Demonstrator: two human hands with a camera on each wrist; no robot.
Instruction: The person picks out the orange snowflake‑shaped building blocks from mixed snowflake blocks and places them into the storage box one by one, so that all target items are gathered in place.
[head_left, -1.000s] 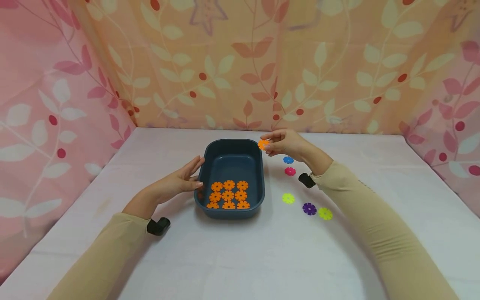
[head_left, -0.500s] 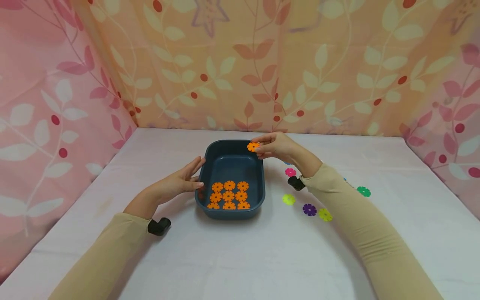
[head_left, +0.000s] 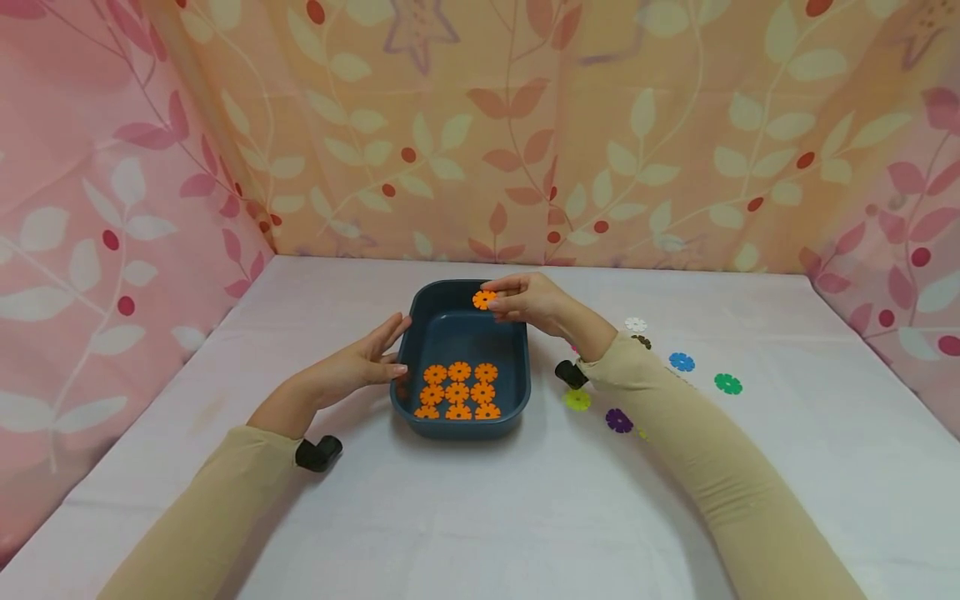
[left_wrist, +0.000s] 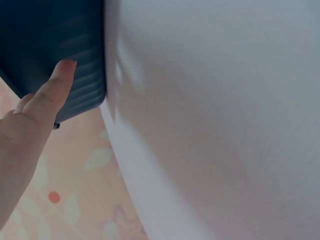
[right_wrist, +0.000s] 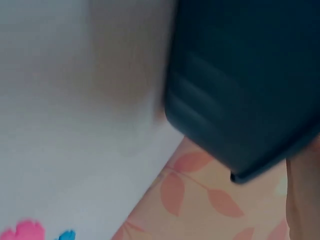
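My right hand (head_left: 528, 302) pinches an orange snowflake building disc (head_left: 483, 300) between thumb and fingers, above the far end of a dark blue rectangular bin (head_left: 457, 429). Inside the bin, toward its near end, several orange discs (head_left: 457, 392) lie in neat rows. My left hand (head_left: 345, 367) rests against the bin's left side with its fingers fairly straight, thumb at the rim. In the left wrist view, a finger (left_wrist: 55, 92) lies along the outer wall. The right wrist view shows mostly the bin's outside (right_wrist: 240, 90), hiding the held disc.
Right of the bin, loose discs lie on the white cloth (head_left: 465, 517): yellow (head_left: 577, 400), purple (head_left: 619, 420), blue (head_left: 682, 362), green (head_left: 728, 383), white (head_left: 636, 324) and brown. The right sleeve partly covers some. Patterned curtain (head_left: 525, 125) stands behind the table.
My right hand has moved left with the orange disc, from beside the bin's far right corner to over its far end. The left hand has stayed at the bin's side.
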